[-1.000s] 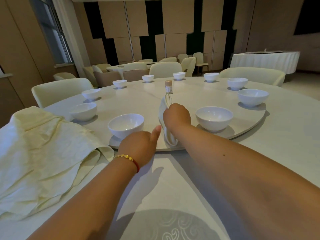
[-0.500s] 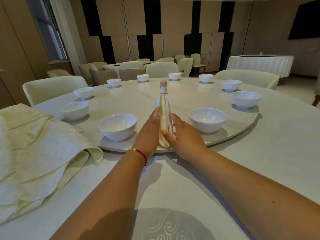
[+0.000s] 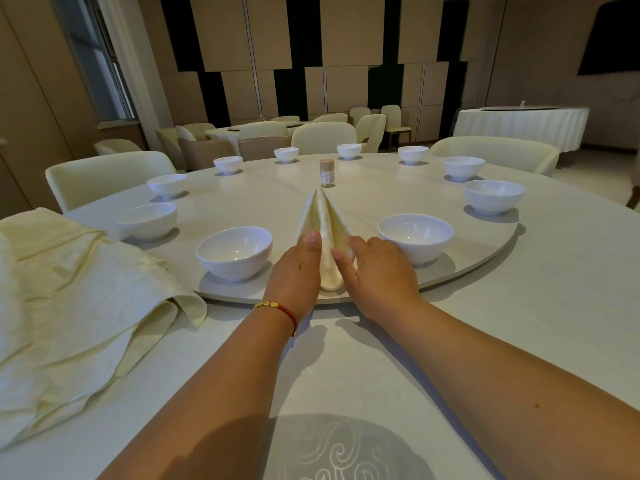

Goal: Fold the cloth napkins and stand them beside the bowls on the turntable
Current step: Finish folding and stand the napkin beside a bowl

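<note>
1. left hand (image 3: 294, 268), red-and-gold bracelet (image 3: 277, 307) at the wrist: fingers straight, flat against the left side of the folded cream cloth napkin (image 3: 325, 233).
2. right hand (image 3: 377, 271): fingers loosely extended, touching the napkin's right side.
3. the napkin stands upright, pointed, at the near edge of the pale round turntable (image 3: 485, 268), between two white ceramic bowls (image 3: 234, 252) (image 3: 415, 237).
4. unfolded cream napkins (image 3: 76, 306) heaped on the white table (image 3: 536, 323), well left.
</note>
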A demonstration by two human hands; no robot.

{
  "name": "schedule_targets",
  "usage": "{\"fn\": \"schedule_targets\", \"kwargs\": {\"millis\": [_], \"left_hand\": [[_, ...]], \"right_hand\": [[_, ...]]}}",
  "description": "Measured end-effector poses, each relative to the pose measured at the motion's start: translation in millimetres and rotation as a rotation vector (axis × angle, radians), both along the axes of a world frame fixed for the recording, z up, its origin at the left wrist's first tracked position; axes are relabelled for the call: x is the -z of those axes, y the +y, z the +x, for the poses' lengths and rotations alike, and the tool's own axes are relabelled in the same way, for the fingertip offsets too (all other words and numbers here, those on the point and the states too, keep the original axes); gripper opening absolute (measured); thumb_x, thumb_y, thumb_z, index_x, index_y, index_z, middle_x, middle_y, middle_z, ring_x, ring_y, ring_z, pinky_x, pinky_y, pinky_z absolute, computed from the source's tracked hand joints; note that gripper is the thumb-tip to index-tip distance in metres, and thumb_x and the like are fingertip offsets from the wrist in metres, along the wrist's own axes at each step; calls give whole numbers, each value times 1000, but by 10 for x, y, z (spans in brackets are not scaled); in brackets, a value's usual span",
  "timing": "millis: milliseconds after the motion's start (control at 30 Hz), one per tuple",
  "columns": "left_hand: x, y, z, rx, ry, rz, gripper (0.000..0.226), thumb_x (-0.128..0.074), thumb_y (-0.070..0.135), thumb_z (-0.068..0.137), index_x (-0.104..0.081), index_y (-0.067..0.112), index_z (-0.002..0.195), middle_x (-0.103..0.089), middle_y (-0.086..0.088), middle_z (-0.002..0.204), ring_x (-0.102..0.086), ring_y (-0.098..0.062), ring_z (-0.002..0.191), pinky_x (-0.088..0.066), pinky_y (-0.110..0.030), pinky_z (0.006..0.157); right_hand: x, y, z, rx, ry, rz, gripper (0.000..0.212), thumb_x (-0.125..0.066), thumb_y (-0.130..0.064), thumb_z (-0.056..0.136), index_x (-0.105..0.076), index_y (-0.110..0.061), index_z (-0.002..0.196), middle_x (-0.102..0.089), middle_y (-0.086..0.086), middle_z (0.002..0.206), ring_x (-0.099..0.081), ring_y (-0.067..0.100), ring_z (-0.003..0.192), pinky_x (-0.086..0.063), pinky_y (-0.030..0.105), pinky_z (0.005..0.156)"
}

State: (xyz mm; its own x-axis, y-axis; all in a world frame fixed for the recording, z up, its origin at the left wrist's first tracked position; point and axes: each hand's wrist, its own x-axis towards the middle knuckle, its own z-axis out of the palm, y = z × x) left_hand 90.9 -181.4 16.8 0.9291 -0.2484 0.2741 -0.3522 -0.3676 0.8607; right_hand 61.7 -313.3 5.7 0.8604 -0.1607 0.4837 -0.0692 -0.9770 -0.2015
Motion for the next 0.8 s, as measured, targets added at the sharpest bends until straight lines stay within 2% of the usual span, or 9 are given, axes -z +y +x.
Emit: {"fn": "schedule_targets", "kwargs": {"millis": [133, 267, 367, 400, 433, 500, 567, 667, 800], "left_hand": [[20, 13, 16, -31, -6, 36, 62, -13, 62, 95, -61, 24, 103, -67, -2, 98, -61, -19, 94, -48, -37, 89], [0, 24, -27, -46, -52, 41, 62, -14, 58, 96, -62, 24, 114, -65, -1, 96, -58, -17, 90, -42, -28, 79], [-81, 36, -100, -69, -84, -134, 52, -20, 56, 97, -54, 34, 129, -62, 14, 108, -58, 1, 91, -42, -7, 75], [-110, 56, -116, -97, -103, -158, 50, -20, 56, 97, -54, 35, 128, -62, 15, 110, -58, 2, 94, -42, -6, 78], [-143, 91, -132, -149, -132, -139, 52, -19, 56, 97, -57, 33, 124, -63, 10, 110, -59, -5, 97, -42, -13, 82], [-209, 214, -155, -288, -168, 5, 61, -16, 57, 97, -64, 19, 104, -67, -6, 101, -61, -23, 95, -42, -30, 82], [-210, 366, -166, -335, -187, 298, 73, -14, 55, 97, -66, 5, 104, -69, -15, 97, -62, -33, 93, -43, -38, 80], [-122, 506, -283, -179, -118, 624, 72, -11, 50, 100, -68, 8, 110, -69, -14, 100, -60, -29, 94, -41, -36, 87], [-43, 487, -356, -133, -144, 738, 84, -5, 59, 94, -73, 10, 96, -68, -13, 88, -60, -25, 83, -46, -34, 80]], "right_hand": [[2, -19, -27, 25, -17, -23, 85, 5, -72, 85, -53, -23, 123, -59, 7, 104, -53, 28, 100, -41, 37, 78], [0, 8, -45, -9, -27, -16, 77, -1, -65, 87, -55, -23, 121, -59, 7, 101, -54, 28, 97, -40, 37, 76], [-21, 12, -68, -42, -90, -9, 85, 6, -68, 84, -55, -23, 121, -62, 4, 96, -56, 26, 93, -37, 34, 68], [-31, 6, -84, -55, -111, 3, 88, 8, -70, 82, -55, -23, 121, -63, 3, 96, -56, 25, 92, -35, 33, 66], [-44, 0, -98, -65, -129, 15, 89, 9, -71, 81, -54, -23, 122, -64, 2, 96, -57, 24, 92, -33, 32, 65], [-65, -5, -129, -79, -155, 36, 86, 6, -69, 82, -52, -22, 125, -66, 1, 100, -57, 23, 94, -32, 31, 65], [-77, -3, -151, -95, -171, 53, 83, 4, -67, 83, -52, -22, 125, -66, 1, 100, -58, 22, 94, -35, 32, 65], [-108, 4, -183, -106, -197, 81, 82, 3, -67, 83, -53, -21, 122, -66, 0, 96, -58, 21, 91, -38, 32, 65], [-143, -9, -209, -112, -212, 109, 78, 0, -67, 85, -54, -20, 117, -65, -2, 89, -53, 17, 81, -30, 30, 60]]}}
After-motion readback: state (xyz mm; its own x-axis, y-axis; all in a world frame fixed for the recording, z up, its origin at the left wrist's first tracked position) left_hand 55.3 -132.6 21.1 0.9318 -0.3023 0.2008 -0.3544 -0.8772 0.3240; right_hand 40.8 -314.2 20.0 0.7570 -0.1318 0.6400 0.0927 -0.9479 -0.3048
